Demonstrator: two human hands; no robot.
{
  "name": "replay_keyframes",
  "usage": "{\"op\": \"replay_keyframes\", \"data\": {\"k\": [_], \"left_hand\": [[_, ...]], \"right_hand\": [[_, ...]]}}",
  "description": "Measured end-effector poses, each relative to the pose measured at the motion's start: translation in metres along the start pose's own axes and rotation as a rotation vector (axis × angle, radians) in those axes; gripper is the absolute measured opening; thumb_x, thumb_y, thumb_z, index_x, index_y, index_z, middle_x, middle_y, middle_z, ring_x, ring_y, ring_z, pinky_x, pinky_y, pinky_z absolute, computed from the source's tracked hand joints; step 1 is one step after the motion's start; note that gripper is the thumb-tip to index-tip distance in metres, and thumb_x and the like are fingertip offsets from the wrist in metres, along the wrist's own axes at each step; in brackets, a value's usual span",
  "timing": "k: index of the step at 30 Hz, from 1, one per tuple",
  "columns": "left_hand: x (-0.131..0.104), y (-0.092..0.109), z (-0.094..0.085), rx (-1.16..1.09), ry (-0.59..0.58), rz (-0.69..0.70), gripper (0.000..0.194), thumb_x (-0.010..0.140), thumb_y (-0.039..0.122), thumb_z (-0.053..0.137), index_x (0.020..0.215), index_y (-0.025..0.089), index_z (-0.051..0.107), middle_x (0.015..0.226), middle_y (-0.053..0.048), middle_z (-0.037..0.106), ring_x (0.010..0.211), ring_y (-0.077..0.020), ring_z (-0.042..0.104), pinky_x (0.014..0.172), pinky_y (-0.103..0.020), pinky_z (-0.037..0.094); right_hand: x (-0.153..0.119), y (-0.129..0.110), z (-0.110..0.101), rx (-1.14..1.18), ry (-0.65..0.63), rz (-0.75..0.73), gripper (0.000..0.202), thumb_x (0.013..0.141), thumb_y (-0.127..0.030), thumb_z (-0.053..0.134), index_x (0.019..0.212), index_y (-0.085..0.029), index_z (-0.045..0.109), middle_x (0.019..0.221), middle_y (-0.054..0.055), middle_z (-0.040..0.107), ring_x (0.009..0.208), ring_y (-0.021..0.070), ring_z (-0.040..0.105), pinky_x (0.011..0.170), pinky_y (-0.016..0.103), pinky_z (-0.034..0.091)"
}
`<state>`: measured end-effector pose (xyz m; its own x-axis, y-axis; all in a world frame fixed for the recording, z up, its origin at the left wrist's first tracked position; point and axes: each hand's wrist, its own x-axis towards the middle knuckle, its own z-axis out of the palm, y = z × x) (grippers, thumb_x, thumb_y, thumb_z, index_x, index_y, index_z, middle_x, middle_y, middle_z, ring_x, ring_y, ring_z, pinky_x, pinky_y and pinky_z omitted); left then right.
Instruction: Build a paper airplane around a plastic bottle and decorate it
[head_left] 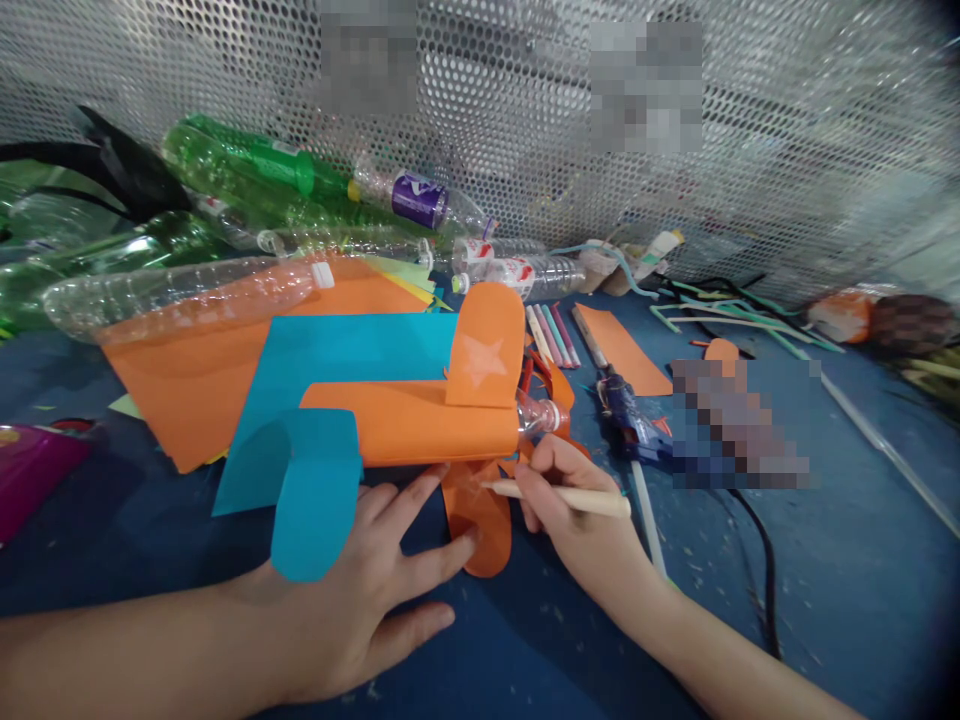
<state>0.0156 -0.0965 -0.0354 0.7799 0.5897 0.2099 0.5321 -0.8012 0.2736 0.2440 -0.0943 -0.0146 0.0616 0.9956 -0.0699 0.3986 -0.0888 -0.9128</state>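
An orange paper-wrapped bottle (420, 423) lies across the middle, its clear neck pointing right. Its upper orange flap (486, 345) bears a pale star; a blue flap (316, 500) hangs at its left end. My right hand (574, 500) pinches a white marker (592, 500), the tip on the lower orange flap (487, 535), where faint pale lines show. My left hand (390, 570) lies with fingers spread below the bottle, one fingertip on the lower flap's edge and another against the bottle's underside.
Blue paper (251, 420) and orange paper (165, 400) lie behind at left, under a clear bottle (187, 295). Several markers (553, 335) lie beyond the bottle neck. A blue glue gun (634, 425) with a black cable is at right. Green bottles (247, 165) line the back.
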Motion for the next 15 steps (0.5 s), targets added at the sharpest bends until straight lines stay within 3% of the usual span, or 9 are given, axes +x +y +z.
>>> {"op": "replay_keyframes", "data": {"k": [5,15], "left_hand": [[0.0002,0.0006,0.0001,-0.012,-0.007,-0.009,0.047,0.085,0.039,0.056,0.132,0.038,0.047,0.146,-0.012,0.025,0.101,-0.034,0.048,0.082,-0.059,0.041],[-0.0009,-0.0002,-0.0008,0.002,0.008,0.007,0.046,0.087,0.039,0.053,0.133,0.038,0.046,0.146,-0.011,0.028,0.101,-0.0338,0.05,0.082,-0.058,0.043]], "right_hand": [[-0.0002,0.0035,0.0006,0.044,-0.047,0.006,0.028,0.087,-0.026,0.052,0.063,-0.022,0.038,0.045,-0.009,0.045,0.043,0.0087,0.038,0.046,0.024,0.03],[0.001,0.0052,0.0029,0.073,-0.021,0.018,0.028,0.087,-0.03,0.053,0.065,-0.023,0.038,0.046,-0.009,0.044,0.044,0.0091,0.037,0.047,0.025,0.032]]}}
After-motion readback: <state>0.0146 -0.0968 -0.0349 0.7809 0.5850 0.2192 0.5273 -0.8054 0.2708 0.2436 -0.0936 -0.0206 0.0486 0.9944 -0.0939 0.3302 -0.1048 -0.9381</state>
